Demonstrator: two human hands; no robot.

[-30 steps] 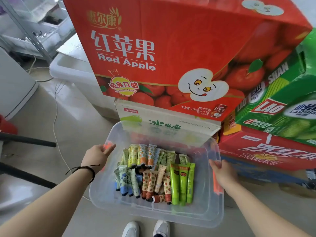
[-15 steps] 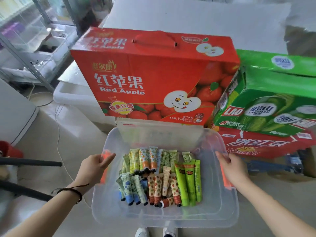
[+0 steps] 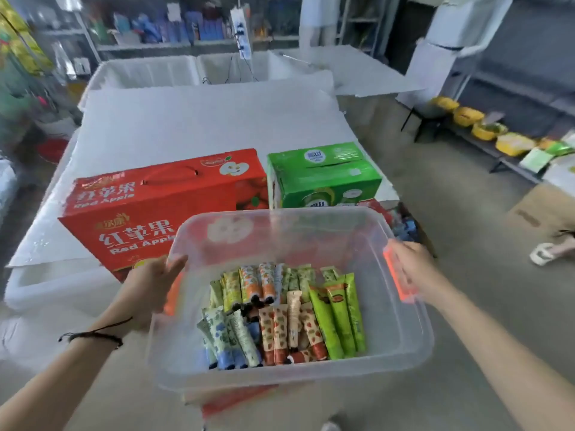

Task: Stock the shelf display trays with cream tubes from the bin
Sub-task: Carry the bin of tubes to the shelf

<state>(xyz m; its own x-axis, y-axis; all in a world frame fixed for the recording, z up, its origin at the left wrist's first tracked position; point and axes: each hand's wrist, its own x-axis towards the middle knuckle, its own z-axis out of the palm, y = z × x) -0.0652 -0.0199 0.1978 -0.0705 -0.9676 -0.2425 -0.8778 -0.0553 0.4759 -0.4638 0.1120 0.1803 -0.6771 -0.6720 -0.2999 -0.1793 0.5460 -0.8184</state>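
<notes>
A clear plastic bin (image 3: 401,349) is lifted in front of me. Inside it lie several cream tubes (image 3: 280,315) in green, orange, blue and floral prints, packed side by side. My left hand (image 3: 152,284) grips the bin's left rim at its orange handle. My right hand (image 3: 410,269) grips the right rim over the other orange handle (image 3: 396,279). No shelf display trays can be made out in this blurred view.
A red "Red Apple" carton (image 3: 149,209) and a green drink carton (image 3: 323,175) stand just behind the bin, before white foam boxes (image 3: 202,119). Shelving (image 3: 174,29) lines the back. Yellow bowls (image 3: 485,129) sit on a low rack at right. Someone's sandalled foot (image 3: 547,251) is on the floor.
Both hands have lifted the bin higher, and my view has risen from the cartons to take in the whole room. The tubes have not shifted inside the bin.
</notes>
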